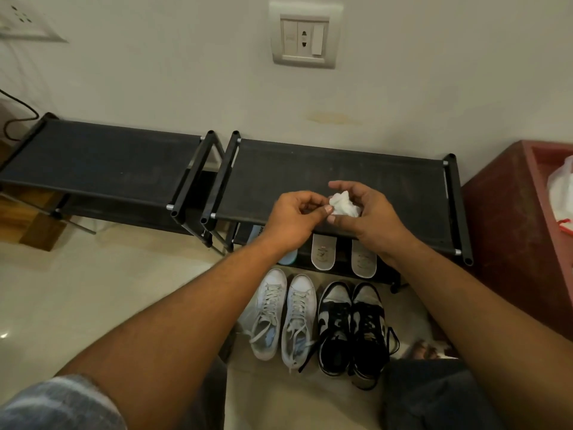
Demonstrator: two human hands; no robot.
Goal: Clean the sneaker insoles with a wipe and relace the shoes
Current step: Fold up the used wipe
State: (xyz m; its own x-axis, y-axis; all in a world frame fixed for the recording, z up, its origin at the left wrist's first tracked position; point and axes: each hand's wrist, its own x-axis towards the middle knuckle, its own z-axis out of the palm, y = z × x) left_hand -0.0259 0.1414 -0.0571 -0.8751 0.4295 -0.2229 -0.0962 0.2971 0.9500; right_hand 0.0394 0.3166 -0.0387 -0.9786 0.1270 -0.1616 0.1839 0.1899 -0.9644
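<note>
Pale floor tiles are running up to a cream wall, where two black shoe racks are standing side by side; the right rack [387, 181] is the one being worked over. Above its top shelf both hands are busy with a crumpled white wipe [344, 204]: the right hand [369, 212] is curling round the wad, while the left hand [293, 217] is pinching a corner of it between thumb and fingers, as if teasing it open.

Two pale insoles [324, 251] are lying out of the shoes on the lower shelf, just beneath the hands, with a bluish one [288, 257] partly hidden behind the left wrist. On the floor in front, the white sneakers [285, 315] and the black-and-white sneakers [353, 327] are sitting in pairs, laces slack and trailing.

Judging by this, the cleaning step is in hand, with the wipe being readied rather than applied. Next, one hand is probably going to need to let go, reach down to the lower shelf and lift or steady an insole, while the other is spreading the wipe flat enough to rub along it. Relacing looks to be waiting.
</note>
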